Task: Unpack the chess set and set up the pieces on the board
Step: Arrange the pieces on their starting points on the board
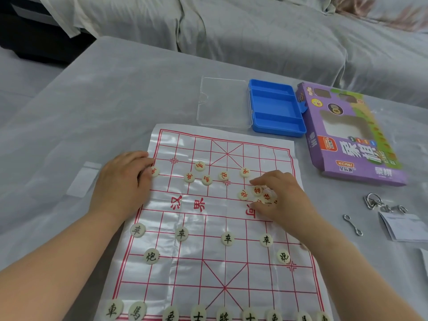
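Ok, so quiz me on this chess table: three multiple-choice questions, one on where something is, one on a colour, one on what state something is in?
1. The blue case lies:
A between its clear lid and the purple box
B inside that box
C on the floor

2. The characters on the pieces nearest the person are:
A red
B black
C green

3. The right hand:
A lies flat and idle
B has its fingers curled round a cluster of red-lettered pieces
C holds a pen

Answers:
1 A, lid and box flank the case.
2 B, the near row shows black strokes.
3 B, fingers and thumb close round the cluster.
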`<state>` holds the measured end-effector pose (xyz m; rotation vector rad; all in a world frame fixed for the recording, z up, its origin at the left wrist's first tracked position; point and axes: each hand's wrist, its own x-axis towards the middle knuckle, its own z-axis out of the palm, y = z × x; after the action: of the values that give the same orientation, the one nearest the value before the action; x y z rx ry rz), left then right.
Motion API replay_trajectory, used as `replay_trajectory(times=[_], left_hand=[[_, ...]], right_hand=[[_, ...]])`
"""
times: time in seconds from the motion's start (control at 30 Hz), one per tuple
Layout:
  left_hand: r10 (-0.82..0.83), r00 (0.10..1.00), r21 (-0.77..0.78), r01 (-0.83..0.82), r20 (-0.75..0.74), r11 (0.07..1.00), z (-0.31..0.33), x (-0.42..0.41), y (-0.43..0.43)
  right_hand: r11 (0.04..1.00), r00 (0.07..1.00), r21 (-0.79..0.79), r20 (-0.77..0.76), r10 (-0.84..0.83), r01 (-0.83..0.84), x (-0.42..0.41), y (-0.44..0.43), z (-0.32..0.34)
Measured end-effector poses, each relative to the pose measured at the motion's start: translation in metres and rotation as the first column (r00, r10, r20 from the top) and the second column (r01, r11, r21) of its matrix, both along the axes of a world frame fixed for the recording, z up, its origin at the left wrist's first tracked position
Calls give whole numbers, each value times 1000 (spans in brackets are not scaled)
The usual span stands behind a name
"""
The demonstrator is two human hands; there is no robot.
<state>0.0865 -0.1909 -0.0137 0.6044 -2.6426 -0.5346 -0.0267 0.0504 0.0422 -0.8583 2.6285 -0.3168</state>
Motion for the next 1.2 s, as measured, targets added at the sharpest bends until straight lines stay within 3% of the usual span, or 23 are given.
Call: replay_trajectory(times=[0.47,0.8,1.2], left_hand=[[11,1000,14,-11,10,1000,-1,0,0],[6,1000,17,-7,12,1000,-3,0,-2],[6,1000,15,-6,-1,1000,-4,0,-3]], right_hand=[[995,989,0,-103,103,-104,3,-21,-12],[994,994,-55,-61,91,-94,0,-38,-8],[986,986,41,-2,164,-164,-2,-32,-3]])
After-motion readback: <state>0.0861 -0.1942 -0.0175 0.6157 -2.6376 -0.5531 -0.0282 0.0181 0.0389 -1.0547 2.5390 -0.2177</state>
